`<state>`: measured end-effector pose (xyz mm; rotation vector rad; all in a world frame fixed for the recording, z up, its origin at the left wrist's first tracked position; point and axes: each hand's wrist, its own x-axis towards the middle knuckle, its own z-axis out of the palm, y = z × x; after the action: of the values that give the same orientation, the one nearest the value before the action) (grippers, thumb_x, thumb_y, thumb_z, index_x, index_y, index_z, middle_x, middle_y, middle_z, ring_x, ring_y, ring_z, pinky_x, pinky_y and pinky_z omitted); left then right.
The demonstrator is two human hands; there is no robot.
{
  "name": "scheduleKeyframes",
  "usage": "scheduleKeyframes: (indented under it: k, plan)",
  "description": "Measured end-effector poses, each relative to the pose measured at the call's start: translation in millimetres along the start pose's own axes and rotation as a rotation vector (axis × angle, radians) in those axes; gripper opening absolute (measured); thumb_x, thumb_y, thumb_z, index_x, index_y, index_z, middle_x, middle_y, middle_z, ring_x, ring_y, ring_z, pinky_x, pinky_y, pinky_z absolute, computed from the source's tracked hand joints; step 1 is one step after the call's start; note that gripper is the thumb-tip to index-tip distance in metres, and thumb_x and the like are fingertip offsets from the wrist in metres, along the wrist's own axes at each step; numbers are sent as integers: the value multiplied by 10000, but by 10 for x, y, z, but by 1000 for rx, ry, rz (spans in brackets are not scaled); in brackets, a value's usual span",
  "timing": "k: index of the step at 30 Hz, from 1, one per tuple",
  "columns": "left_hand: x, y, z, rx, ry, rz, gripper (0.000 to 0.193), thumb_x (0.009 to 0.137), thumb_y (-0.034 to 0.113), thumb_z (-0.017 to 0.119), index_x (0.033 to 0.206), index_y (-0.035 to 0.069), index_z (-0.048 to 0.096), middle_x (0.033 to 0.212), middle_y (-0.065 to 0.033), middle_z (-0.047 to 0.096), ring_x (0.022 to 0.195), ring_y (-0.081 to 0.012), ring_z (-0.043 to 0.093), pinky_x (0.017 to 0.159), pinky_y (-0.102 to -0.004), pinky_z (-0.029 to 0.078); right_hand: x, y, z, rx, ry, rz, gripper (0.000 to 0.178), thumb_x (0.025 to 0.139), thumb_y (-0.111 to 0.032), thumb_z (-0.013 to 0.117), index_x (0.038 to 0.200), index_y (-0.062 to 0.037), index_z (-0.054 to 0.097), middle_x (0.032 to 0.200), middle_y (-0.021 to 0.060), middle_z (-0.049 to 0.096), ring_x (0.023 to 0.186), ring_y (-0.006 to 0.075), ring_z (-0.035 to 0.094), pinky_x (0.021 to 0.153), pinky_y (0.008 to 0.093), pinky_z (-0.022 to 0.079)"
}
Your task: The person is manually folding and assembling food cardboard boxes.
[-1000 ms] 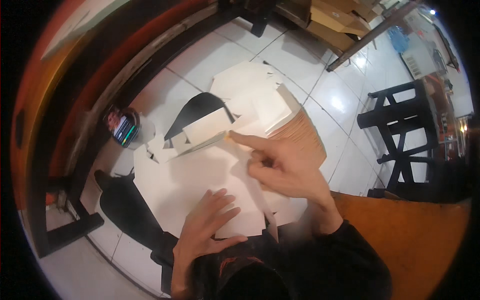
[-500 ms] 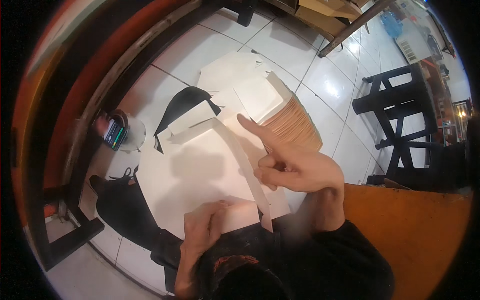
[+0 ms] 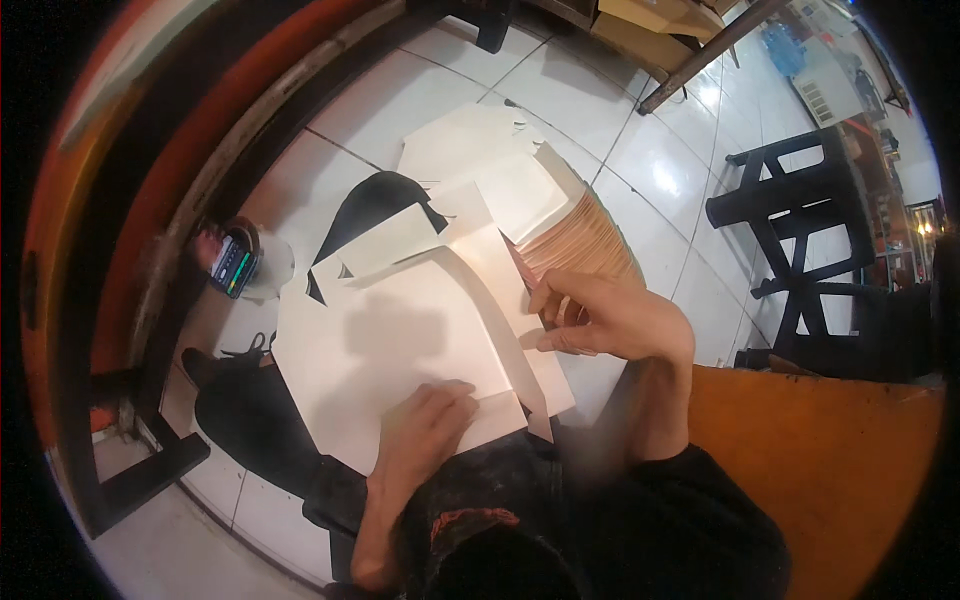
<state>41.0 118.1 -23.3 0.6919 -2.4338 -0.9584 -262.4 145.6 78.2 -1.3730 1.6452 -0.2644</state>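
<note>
A pale, partly folded cardboard box blank lies across my lap, its right side and several flaps raised. My left hand rests on its near edge with the fingers laid over the board by the near fold. At the right side my right hand has its thumb and bent fingers closed at the edge of the outer side flap. Just beyond, a thick stack of flat box blanks shows brown layered edges and pale tops.
A lit phone leans against a round container on the tiled floor at left. Dark wooden framing runs along the left side. Black plastic stools stand at right, beyond an orange surface. A shelf holds cardboard at the far end.
My right hand has drawn back from its outstretched finger pose and curled its fingers at the side flap. That flap stands out more. My left hand has slid slightly right over the near edge.
</note>
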Motion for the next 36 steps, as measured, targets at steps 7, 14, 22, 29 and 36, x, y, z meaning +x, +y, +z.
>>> scheduleKeyframes:
  k: [7, 14, 22, 29, 36]
  plan:
    - [-54, 61, -130, -181, 217, -6, 335, 729, -59, 810, 1052, 26, 784, 1097, -115, 787, 949, -342, 755, 794, -394, 605, 289, -11, 226, -82, 80, -54, 435, 947, -354, 815, 1226, -135, 562, 865, 132, 634, 817, 295, 677, 771, 401, 514]
    - [69, 258, -619, -150, 464, -47, 364, 695, -72, 795, 1053, -1, 783, 983, -139, 784, 895, -336, 754, 784, -381, 593, 281, -13, 216, -70, -14, -64, 532, 913, -235, 823, 1360, -172, 542, 1150, 216, 631, 1031, 399, 664, 866, 502, 531]
    - [493, 105, -622, 396, 279, 0, 290, 790, 43, 785, 1074, 96, 766, 988, -48, 745, 871, -267, 722, 696, -393, 592, 226, -285, 141, -141, 484, -556, 447, 815, -241, 913, 1237, -203, 772, 1603, 162, 470, 1126, 254, 641, 1052, 402, 536]
    - [528, -379, -285, -391, 189, -316, 139, 968, 74, 746, 1096, 29, 780, 984, -56, 776, 904, -197, 712, 811, -322, 572, 428, -169, 268, -23, 346, -639, 178, 896, -156, 833, 1049, -79, 783, 1395, 102, 592, 949, 205, 641, 907, 372, 558]
    - [629, -518, -292, -660, 185, -534, 264, 1105, 210, 653, 1039, -20, 766, 811, 17, 660, 772, -54, 534, 685, -252, 459, 537, -177, 385, -9, 431, -602, 180, 908, -135, 818, 993, -29, 700, 1135, 106, 646, 959, 280, 661, 878, 403, 550]
